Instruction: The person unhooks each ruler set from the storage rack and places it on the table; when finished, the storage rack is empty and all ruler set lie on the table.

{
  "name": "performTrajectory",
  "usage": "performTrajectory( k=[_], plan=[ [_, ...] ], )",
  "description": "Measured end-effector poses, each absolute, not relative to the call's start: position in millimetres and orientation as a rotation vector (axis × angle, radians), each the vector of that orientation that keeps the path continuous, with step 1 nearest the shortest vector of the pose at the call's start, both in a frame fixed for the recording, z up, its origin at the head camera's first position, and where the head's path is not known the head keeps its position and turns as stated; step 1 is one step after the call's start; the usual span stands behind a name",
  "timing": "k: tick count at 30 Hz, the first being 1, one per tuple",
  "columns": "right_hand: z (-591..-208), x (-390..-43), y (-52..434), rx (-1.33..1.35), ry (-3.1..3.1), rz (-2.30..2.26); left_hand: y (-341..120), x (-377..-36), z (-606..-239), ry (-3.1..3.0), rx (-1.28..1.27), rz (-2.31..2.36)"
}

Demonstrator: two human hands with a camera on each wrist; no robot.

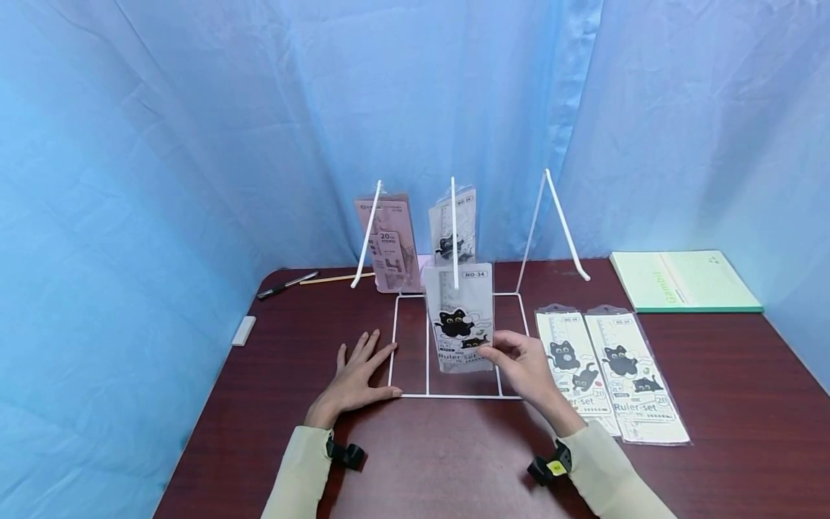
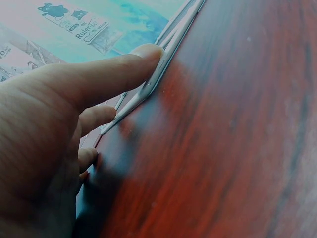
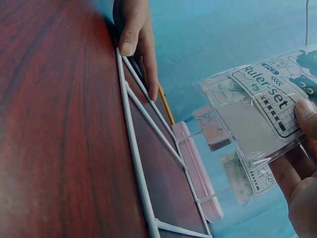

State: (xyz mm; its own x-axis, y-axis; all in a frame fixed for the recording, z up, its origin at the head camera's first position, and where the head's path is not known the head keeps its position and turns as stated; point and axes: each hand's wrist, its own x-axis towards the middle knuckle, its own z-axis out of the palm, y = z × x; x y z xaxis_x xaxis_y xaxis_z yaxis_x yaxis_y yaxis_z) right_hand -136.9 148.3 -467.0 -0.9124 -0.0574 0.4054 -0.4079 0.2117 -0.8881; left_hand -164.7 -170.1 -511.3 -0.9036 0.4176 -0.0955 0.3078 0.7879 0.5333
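My right hand (image 1: 521, 362) pinches a ruler set (image 1: 478, 299) in a clear packet by its lower right edge, thumb in front. The packet stands upright, off the table, behind the tip of the middle prong of a white wire rack (image 1: 447, 396). Whether the prong passes through its top hole cannot be made out. Behind it, another ruler set (image 1: 444, 223) hangs on that prong. Spread fingers of my left hand (image 1: 355, 380) rest on the table and touch the rack's left base corner; in the left wrist view the thumb (image 2: 143, 54) lies on the wire.
Pink packets (image 1: 397, 216) hang on the left prong; the right prong (image 1: 567, 227) is bare. Two ruler sets (image 1: 573, 353) lie right of the rack. A green notepad (image 1: 687, 281), a pen (image 1: 285, 285), a pencil (image 1: 337, 278) and a white block (image 1: 243, 331) lie around.
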Motion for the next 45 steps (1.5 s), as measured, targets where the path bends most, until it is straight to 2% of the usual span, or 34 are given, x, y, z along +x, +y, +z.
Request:
performTrajectory(
  k=[45],
  plan=[
    [-465,-108,150,0.612,-2.149,1.719,-170,-164,-512,2.774,0.568,0.755]
  ],
)
